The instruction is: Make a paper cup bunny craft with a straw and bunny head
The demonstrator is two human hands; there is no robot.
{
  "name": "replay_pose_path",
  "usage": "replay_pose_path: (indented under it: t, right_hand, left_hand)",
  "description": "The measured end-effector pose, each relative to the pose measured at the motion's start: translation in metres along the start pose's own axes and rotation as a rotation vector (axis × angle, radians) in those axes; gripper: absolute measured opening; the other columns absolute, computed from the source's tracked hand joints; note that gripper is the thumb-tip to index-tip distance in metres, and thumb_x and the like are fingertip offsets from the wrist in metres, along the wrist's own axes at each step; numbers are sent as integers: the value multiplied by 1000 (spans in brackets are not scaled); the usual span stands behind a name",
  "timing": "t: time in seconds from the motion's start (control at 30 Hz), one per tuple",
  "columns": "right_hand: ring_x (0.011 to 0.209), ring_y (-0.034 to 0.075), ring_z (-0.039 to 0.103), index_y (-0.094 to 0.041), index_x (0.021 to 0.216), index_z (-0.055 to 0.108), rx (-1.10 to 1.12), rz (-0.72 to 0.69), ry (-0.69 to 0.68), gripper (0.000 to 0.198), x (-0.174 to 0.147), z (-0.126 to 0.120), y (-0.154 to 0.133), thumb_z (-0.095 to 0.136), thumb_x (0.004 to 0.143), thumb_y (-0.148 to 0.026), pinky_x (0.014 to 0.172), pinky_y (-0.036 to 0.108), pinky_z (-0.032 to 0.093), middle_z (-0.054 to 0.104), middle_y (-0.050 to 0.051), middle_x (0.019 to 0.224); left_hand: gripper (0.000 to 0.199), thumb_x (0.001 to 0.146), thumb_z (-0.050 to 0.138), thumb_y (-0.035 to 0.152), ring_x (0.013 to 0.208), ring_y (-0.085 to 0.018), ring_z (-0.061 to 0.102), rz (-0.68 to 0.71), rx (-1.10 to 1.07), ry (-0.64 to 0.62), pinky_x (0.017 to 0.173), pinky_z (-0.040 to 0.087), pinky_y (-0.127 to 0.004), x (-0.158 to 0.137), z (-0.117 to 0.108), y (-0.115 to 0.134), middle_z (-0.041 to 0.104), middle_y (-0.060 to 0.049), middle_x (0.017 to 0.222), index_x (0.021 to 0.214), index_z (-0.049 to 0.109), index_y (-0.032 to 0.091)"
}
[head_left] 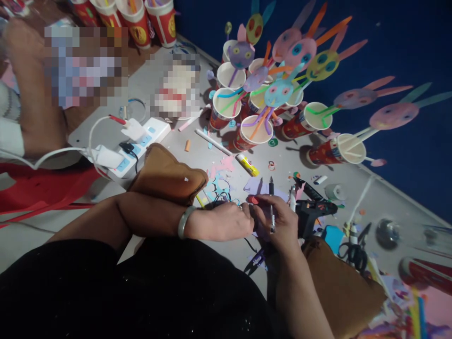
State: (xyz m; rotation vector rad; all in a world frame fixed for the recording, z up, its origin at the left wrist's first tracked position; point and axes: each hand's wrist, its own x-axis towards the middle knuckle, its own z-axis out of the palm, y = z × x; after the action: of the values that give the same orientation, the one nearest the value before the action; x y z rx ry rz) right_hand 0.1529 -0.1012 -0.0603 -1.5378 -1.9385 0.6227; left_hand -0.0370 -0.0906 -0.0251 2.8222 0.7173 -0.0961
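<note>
My left hand (223, 222), with a pale bangle (182, 223) at its wrist, is closed, its fingertips hidden against my right hand. What it holds, if anything, cannot be seen. My right hand (282, 223) has a black-and-clear pen (271, 207) tucked between its fingers. At its index fingertip shows a small red piece (252, 199), which looks like paper. Under and behind both hands lie lilac paper (263, 188) and blue paper scraps (219, 187). A yellow glue stick (248, 165) rests just beyond them.
Paper cups (253, 133) with animal faces on straws stand at the back. A power strip (141, 147) lies left. Brown cushion-like pieces (169, 172) flank the hands. Scissors (354, 256), a black glue gun (310, 212) and tape (334, 192) lie right. A co-worker's arm (38, 89) reaches in left.
</note>
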Motion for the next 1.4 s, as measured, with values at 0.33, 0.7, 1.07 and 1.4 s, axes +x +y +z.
replay_pose_path:
  t: [0.33,0.7,1.07,1.4]
  right_hand:
    - [100,22,70,-26,110,66,97,-47,6,25,0,6,2,69,85,-25,87,40,57,72,7,109]
    - [90,20,71,-24,104,69,54,-21,46,17,0,8,2,68,87,-26,82,37,58,75,6,99]
    - [88,20,71,-23,103,69,29,-32,53,18,-1,8,0,70,85,-25,80,37,57,75,6,99]
    - [86,19,71,-24,103,70,55,-10,69,20,-2,10,1,72,83,-26,80,36,57,75,5,97]
  left_hand:
    - [42,90,28,2,79,-23,67,-3,9,-46,55,51,-31,-1,-5,0,63,-24,105,122,55,0]
    - [38,89,30,-1,81,-22,66,4,-13,-105,57,51,-28,-2,-18,-3,64,-21,99,113,59,2]
    - [40,90,29,0,84,-23,68,-1,-26,-108,58,53,-31,-2,-18,-3,64,-21,103,119,57,0]
    - [43,91,28,0,86,-24,69,4,-45,-143,58,55,-31,-2,-23,-5,63,-24,109,124,55,-1]
